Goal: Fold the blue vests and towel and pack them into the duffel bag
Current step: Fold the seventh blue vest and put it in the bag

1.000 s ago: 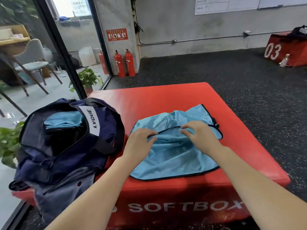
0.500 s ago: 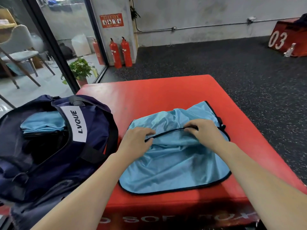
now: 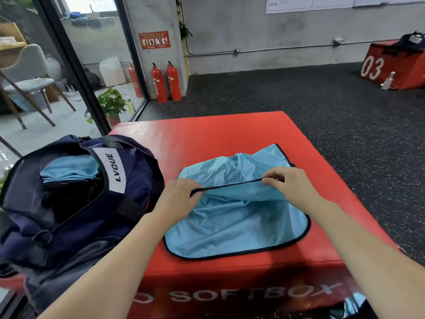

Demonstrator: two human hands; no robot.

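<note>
The vest [image 3: 234,224] is lying on the red surface [image 3: 230,134], near its front edge, light blue with black piping. Both hands are pinching the same black-trimmed edge across the middle of the cloth and holding it taut between them. The left hand [image 3: 178,196] is gripping the 9 o'clock end of that edge, fingers curled over the fabric. The right hand [image 3: 287,184] is pinching the 3 o'clock end between thumb and fingertips. The hands are set apart, with the stretched trim running between them. Beyond the trim, toward 12 o'clock, the cloth is bunching in loose folds; toward 6 o'clock it is lying flatter, its rounded hem close to the surface's front edge.

The bag [image 3: 76,203] is sitting at 9 o'clock from the vest, just beside the left hand, navy with a white label, its top gaping open. A folded blue cloth [image 3: 69,168] is resting inside the opening. White lettering is showing on the front face of the surface.

At 12 o'clock, two extinguishers [image 3: 166,82] are standing against the wall. A red box [image 3: 391,65] marked 03 is sitting at 2 o'clock on the dark floor.
</note>
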